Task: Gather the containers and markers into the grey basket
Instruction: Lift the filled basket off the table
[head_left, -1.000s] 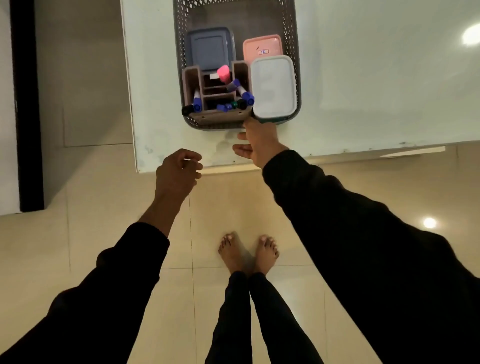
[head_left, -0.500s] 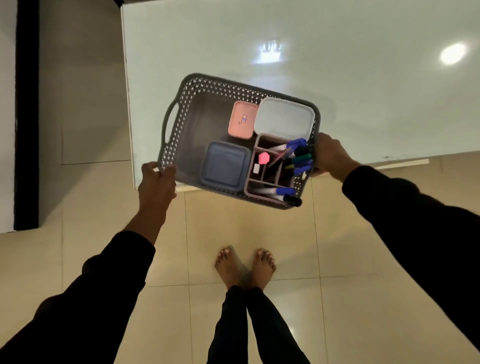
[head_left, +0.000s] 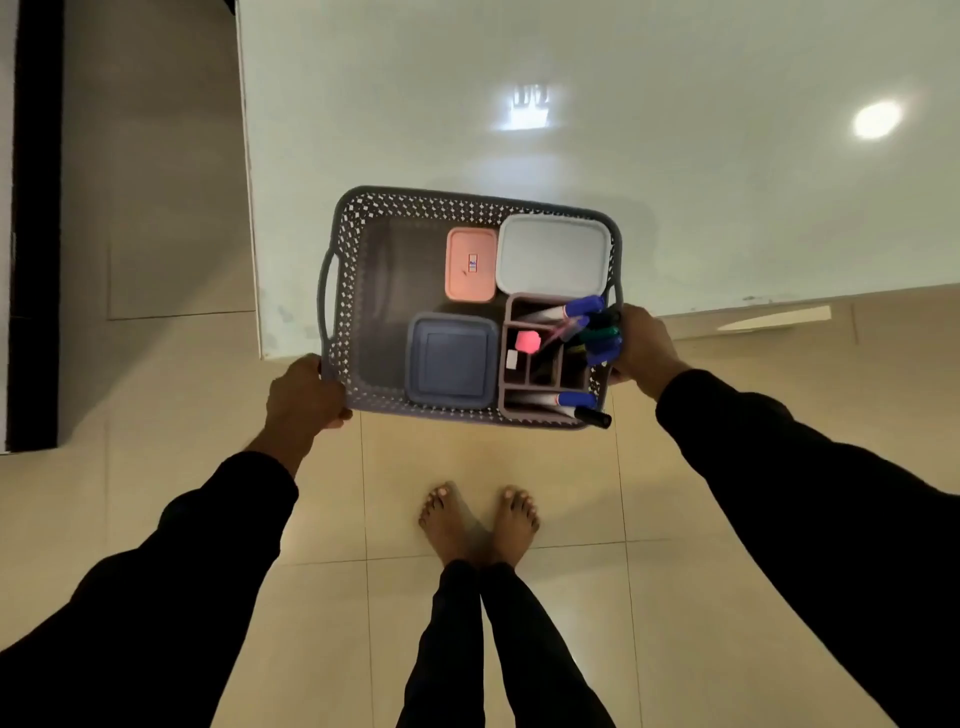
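Beige floor tiles (head_left: 182, 395) met a pale table (head_left: 675, 182). Half over its near edge hung the grey basket (head_left: 384, 208), gripped by the left hand (head_left: 306, 395) at its near-left corner and the right hand (head_left: 644, 348) on its right side. Inside lay a pink container (head_left: 470, 265), a white container (head_left: 554, 254), a blue container (head_left: 451, 361) and an organiser (head_left: 545, 374) holding markers (head_left: 587, 306).

My right hand (head_left: 641, 345) hides the grey basket (head_left: 363, 228) handle; the worktop (head_left: 675, 156) runs off frame.
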